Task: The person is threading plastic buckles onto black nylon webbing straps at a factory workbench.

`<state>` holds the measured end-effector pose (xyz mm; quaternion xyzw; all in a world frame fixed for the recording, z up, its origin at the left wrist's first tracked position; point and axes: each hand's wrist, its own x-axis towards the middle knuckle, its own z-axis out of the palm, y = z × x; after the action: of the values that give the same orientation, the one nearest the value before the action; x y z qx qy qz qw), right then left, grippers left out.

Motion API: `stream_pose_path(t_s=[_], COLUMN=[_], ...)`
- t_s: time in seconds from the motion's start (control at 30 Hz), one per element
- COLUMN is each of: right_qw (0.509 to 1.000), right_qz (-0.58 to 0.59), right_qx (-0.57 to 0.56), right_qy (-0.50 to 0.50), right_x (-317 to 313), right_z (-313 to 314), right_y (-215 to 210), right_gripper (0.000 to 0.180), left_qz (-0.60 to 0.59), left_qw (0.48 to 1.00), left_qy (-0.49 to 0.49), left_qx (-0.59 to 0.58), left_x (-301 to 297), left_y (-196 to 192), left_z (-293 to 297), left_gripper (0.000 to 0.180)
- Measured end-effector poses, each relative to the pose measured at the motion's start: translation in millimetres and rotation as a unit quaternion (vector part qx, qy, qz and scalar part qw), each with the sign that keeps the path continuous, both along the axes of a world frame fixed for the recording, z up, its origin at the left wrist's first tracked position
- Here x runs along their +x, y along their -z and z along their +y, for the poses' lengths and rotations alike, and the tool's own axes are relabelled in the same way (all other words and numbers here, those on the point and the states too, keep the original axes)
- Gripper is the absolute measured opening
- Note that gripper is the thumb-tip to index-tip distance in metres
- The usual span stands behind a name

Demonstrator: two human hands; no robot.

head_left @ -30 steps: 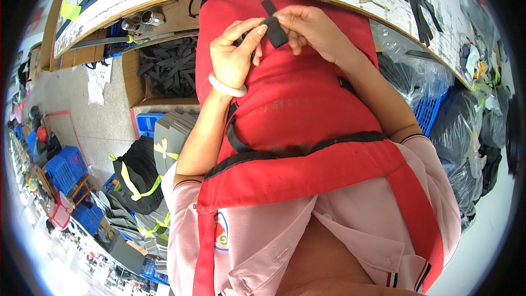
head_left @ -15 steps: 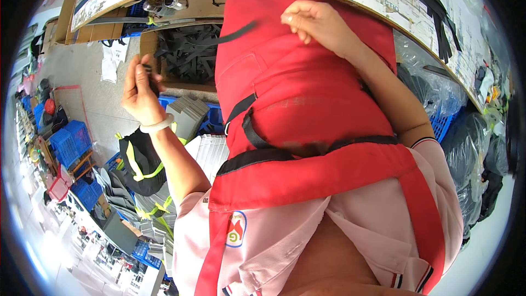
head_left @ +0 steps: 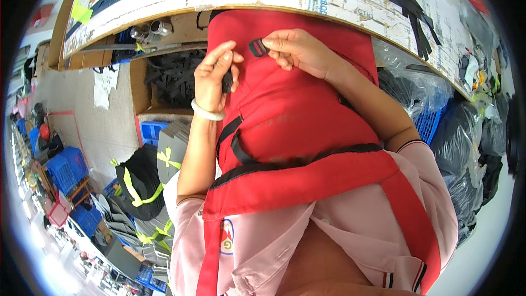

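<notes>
In front of my red apron (head_left: 307, 96), just below the table edge, my right hand (head_left: 298, 52) pinches a small black plastic strap buckle (head_left: 256, 47) between thumb and fingertips. Two slots show the red cloth through it. To its left is my left hand (head_left: 211, 77), fingers curled, a white band on its wrist. A small black piece (head_left: 227, 82) shows inside those fingers, mostly hidden, so its kind is unclear. A gap separates my two hands.
An open cardboard box (head_left: 139, 90) of black straps stands left of my lap. Above, the worn white table (head_left: 263, 0) carries black straps (head_left: 419, 19). Blue crates (head_left: 429, 120) and clear plastic bags (head_left: 463, 140) are on the right. Grey stacked pieces (head_left: 174, 140) lie left.
My left hand has swung right, from over the floor to the apron. My right hand has come slightly lower, the buckle now showing in it. The loose black strap above the box has gone from view.
</notes>
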<state>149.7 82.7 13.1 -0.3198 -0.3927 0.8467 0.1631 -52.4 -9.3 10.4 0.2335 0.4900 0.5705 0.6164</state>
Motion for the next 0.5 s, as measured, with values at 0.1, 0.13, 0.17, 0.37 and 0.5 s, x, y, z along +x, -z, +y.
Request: stream_pose_path(t_s=[0.1,0.13,0.17,0.37,0.5], right_qw=[0.994,0.975,0.971,0.809,0.679], right_qz=[-0.026,-0.065,-0.038,-0.045,-0.234], right_qx=[0.107,0.211,0.236,0.585,0.682], right_qy=[-0.006,-0.014,0.004,-0.036,0.137], right_x=[3,2,2,22,68], right_z=[2,1,-1,24,124], right_y=[6,3,1,-25,-34], right_gripper=[0.016,0.015,0.013,0.014,0.021], left_qz=[0.027,0.000,-0.060,-0.292,-0.308], left_qw=[0.996,0.986,0.977,0.916,0.925], left_qy=[0.078,0.148,0.177,0.258,0.197], left_qx=[-0.029,-0.077,-0.101,-0.092,-0.108], left_x=[5,-1,5,16,30], left_y=[-1,2,-6,8,6], left_z=[5,5,9,14,24], left_gripper=[0.028,0.034,0.034,0.026,0.026])
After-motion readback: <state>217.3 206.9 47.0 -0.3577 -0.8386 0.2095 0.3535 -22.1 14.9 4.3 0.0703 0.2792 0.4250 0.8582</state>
